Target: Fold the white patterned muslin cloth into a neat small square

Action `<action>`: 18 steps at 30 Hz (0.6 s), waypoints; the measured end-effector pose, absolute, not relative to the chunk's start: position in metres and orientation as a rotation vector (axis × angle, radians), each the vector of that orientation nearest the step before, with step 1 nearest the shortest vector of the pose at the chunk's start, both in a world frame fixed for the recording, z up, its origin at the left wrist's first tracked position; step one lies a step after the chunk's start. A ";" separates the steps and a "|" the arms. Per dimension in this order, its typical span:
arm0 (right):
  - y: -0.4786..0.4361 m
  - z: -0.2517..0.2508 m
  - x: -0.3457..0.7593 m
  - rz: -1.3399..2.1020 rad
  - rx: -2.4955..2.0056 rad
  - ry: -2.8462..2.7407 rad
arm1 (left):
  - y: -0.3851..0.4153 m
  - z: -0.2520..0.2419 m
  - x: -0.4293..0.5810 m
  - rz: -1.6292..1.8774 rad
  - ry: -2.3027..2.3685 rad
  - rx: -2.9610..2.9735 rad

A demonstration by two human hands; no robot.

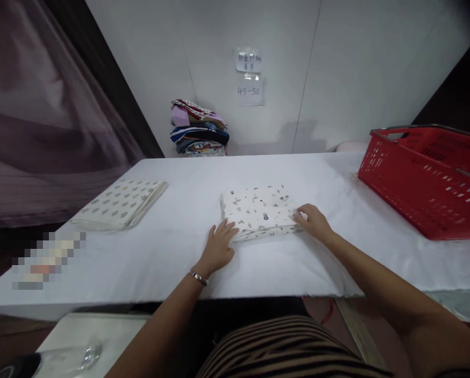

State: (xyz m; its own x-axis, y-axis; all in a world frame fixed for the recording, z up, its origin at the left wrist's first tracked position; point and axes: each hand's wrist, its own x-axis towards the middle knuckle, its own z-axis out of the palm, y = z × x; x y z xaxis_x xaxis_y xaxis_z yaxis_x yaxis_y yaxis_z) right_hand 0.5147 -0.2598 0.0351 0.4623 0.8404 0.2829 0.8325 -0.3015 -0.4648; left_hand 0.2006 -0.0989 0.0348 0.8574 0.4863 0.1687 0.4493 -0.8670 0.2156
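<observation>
In front of me lies a folded white cloth [256, 210] printed with small grey and dark figures, its layers showing along the near edge. My left hand [218, 247] rests at its near left corner with the fingers spread and touching the edge; a metal bracelet circles that wrist. At the right edge, my right hand [313, 221] has its fingers bent together on the cloth's border, though the underside of the grip is partly hidden.
Another folded cloth [120, 205] with grey heart-like shapes lies on the left of the white table [180, 268]. A red plastic basket [424, 184] stands on the right. Stacked fabrics [199, 128] sit beyond the far edge, against the wall. A clear bottle [70, 359] is at lower left.
</observation>
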 end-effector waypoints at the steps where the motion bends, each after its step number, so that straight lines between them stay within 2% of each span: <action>1: -0.260 0.037 0.510 -0.046 -2.074 -1.488 | -0.102 0.034 0.202 0.361 0.730 2.837; 7: -0.252 0.034 0.486 0.050 -1.806 -1.917 | -0.113 0.036 0.222 0.638 0.720 2.769; 18: -0.236 0.032 0.487 0.182 -1.905 -1.824 | -0.115 0.032 0.255 0.615 0.607 2.835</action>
State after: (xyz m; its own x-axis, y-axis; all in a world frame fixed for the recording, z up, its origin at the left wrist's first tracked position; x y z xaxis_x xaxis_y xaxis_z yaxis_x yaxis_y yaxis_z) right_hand 0.4869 -0.2358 0.0320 0.0966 0.9669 0.2361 0.9010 0.0158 -0.4335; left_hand 0.2553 -0.1154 0.0321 0.8315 0.4252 0.3576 0.3519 -0.9011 0.2532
